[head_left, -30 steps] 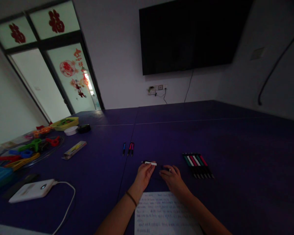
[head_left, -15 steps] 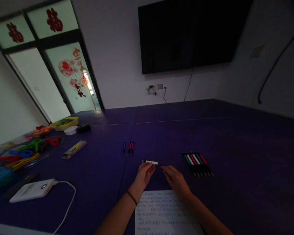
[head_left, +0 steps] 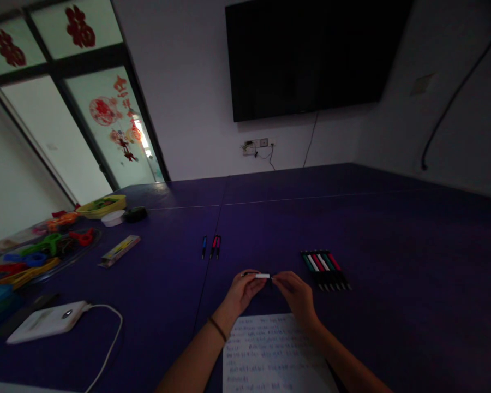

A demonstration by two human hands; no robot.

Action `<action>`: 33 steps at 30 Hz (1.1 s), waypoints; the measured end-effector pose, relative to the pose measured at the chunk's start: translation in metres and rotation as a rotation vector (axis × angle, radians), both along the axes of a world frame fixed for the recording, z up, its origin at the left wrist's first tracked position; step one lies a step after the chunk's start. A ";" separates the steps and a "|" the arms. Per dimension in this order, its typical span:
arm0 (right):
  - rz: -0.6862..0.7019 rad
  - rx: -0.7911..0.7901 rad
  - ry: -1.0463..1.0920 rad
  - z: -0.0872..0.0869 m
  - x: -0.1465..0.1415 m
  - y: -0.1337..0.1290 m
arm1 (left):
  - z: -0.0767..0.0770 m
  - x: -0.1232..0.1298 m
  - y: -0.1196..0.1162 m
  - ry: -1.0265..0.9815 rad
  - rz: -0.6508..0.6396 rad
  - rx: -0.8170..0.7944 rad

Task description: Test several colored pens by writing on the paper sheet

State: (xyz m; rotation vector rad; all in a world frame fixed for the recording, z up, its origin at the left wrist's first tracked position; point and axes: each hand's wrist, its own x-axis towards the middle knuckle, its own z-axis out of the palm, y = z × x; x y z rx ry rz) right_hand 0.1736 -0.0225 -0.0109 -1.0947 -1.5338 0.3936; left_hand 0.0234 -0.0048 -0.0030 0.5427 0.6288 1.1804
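Observation:
A white and black pen (head_left: 262, 276) lies level between my hands, just beyond the top edge of a handwritten sheet of paper (head_left: 270, 355). My left hand (head_left: 242, 290) is closed on the pen's left part. At its right end the fingertips of my right hand (head_left: 297, 292) are pinched on the dark tip; detail there is too small to make out. To the right lies a row of several pens (head_left: 325, 270) in green, white and red with black grips. Farther off on the left are a blue pen (head_left: 204, 247) and two red pens (head_left: 215, 246), side by side.
On the left are a white power bank (head_left: 49, 321) with a cable (head_left: 117, 333), a slim box (head_left: 120, 251), a round tray of coloured plastic tools (head_left: 45, 254), a yellow basket (head_left: 102, 207) and a black roll (head_left: 135, 214). A screen (head_left: 315, 54) hangs on the wall.
My right hand has come in against the right end of the pen, which has shifted slightly right. My left fingers now wrap farther around it. The whole view has shifted a little.

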 end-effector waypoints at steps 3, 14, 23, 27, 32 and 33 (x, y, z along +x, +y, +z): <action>0.006 -0.022 0.017 0.001 0.000 -0.001 | 0.000 0.000 -0.001 0.022 -0.032 0.005; 0.012 -0.046 -0.051 -0.007 0.001 0.000 | 0.002 -0.001 -0.003 0.028 -0.053 0.000; -0.001 0.101 -0.245 -0.005 0.002 -0.003 | 0.000 -0.002 -0.003 0.042 -0.080 0.011; -0.001 0.130 -0.250 -0.004 0.002 -0.002 | 0.001 -0.001 -0.003 0.034 -0.079 0.005; -0.013 0.155 -0.246 -0.002 0.002 -0.003 | 0.000 -0.001 -0.003 0.012 -0.068 -0.018; -0.013 0.159 -0.245 -0.001 0.002 -0.003 | 0.000 -0.001 -0.003 0.008 -0.064 -0.020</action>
